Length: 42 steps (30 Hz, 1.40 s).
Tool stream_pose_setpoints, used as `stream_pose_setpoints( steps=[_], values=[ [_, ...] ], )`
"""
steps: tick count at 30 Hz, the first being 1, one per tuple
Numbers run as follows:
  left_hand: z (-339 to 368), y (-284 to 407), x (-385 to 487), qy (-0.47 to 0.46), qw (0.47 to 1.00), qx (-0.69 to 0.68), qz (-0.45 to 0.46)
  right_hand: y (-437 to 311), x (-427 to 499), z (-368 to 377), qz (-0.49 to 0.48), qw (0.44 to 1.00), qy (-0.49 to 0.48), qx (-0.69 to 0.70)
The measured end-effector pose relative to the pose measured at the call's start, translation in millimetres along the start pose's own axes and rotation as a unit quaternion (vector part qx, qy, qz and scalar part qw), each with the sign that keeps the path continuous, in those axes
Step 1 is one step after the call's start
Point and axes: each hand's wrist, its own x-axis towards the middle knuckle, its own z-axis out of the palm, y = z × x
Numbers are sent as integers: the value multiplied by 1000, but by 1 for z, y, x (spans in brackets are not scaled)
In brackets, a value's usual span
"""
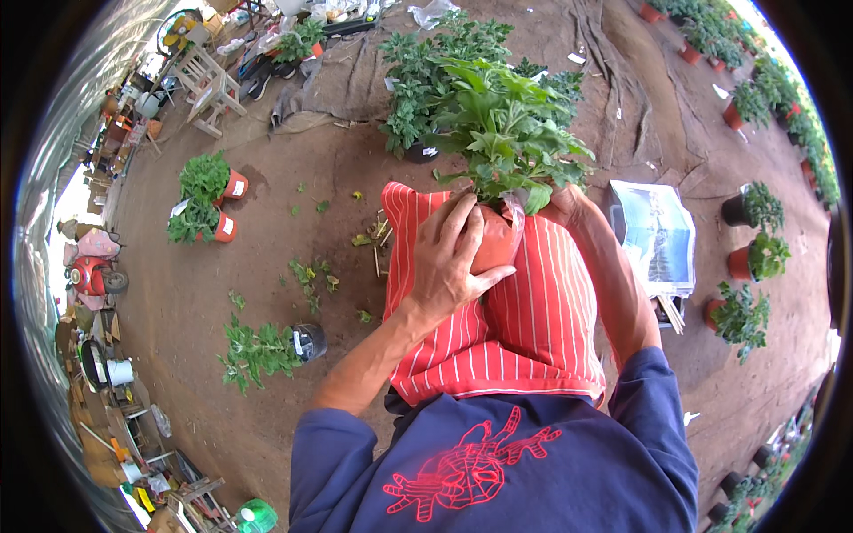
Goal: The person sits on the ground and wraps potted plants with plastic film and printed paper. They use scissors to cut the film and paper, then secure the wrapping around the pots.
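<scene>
An orange-red plastic pot (494, 241) rests tilted against the red, white-striped cloth (556, 293) over my lap. A leafy green plant (510, 126) grows from it, leaning away from me. My left hand (453, 243) grips the pot's left side, fingers over the rim and thumb across the front. Clear plastic film (514, 213) shows at the rim's right side. My right hand (566, 203) is at the lower right leaves; foliage hides its fingertips, so I cannot tell what they hold.
Bushy potted plants (420, 86) stand just ahead. Left lie a black-potted plant (310, 342), two orange-potted plants (226, 226) and leaf scraps (310, 276). Stacked printed paper (653, 233) with sticks (670, 313) sits at right, near several more pots (738, 263). A wooden chair (210, 83) stands far left.
</scene>
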Motion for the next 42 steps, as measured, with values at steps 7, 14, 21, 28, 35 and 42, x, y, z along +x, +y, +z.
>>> stream_pose_setpoints(
  steps=[7, 14, 21, 28, 35, 42],
  values=[
    [-14, -10, 7, -14, 999, -44, 19, -17, -1, 6, 1, 999, -23, -40],
    [-11, -17, 37, -22, 993, -112, 6, -23, -7, -57, 63, 998, -5, -10],
    [-10, -13, 31, 3, 994, -106, 13, -33, -43, -50, 29, 995, 24, -88],
    [-8, -12, 28, -7, 995, -100, -6, -13, -94, 2, -101, 904, 197, -367],
    [-8, -11, 28, -5, 995, -100, -9, 51, -119, 27, -327, 623, 345, -621],
    [-5, -6, 30, 32, 996, -82, 7, 34, -105, 60, -353, 517, 414, -660]
  ],
)
